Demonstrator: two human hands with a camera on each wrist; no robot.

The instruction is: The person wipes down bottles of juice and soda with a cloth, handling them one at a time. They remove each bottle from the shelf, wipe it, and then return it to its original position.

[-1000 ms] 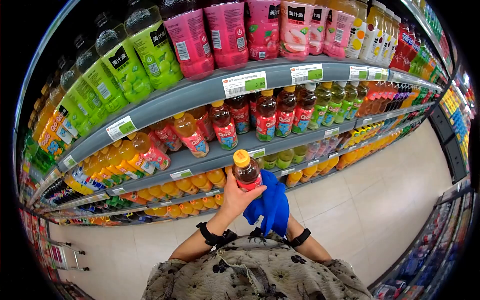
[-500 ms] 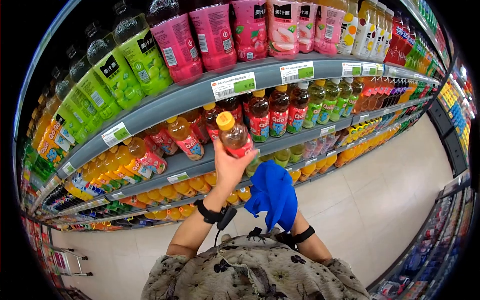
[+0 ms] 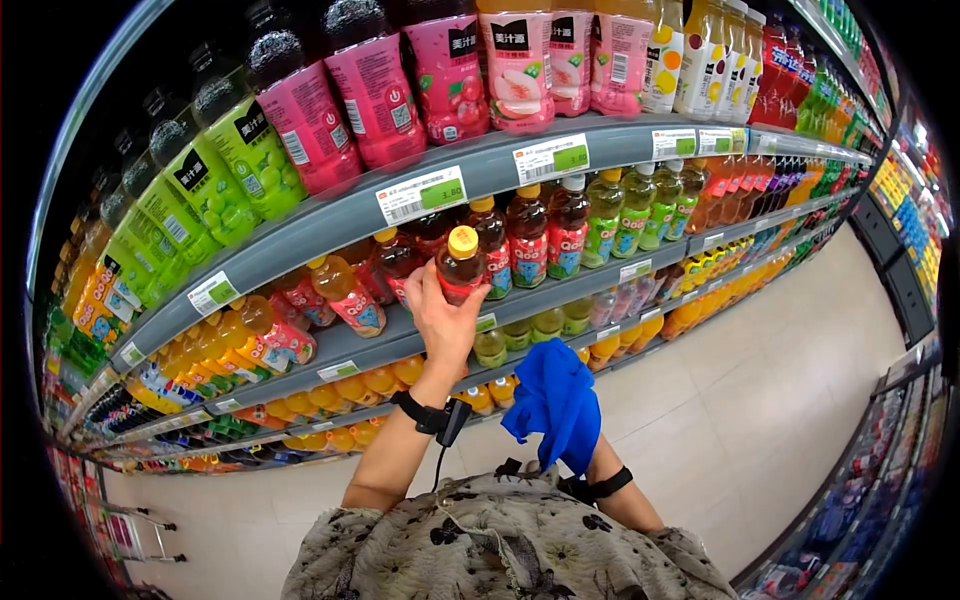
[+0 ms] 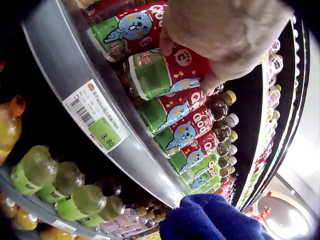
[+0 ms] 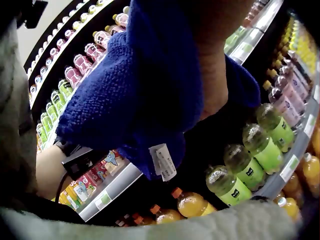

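Note:
My left hand grips a Qoo juice bottle with a yellow cap, dark juice and a red label. It stands upright at the front of the middle shelf, in the row of similar bottles. In the left wrist view, the thumb and fingers lie around the bottle's red and green label. A blue towel hangs from my right hand, lower and to the right, in front of the shelves. Folds of the towel hide most of the right fingers. A white tag dangles from it.
Big pink and green juice bottles line the shelf above, behind a grey edge with price tags. More Qoo bottles stand to the right. Orange drinks fill a lower shelf. A metal trolley stands on the floor at left.
The left hand has carried the bottle up and forward from near the towel to the middle shelf row. The right hand with the towel has shifted slightly right, away from the bottle.

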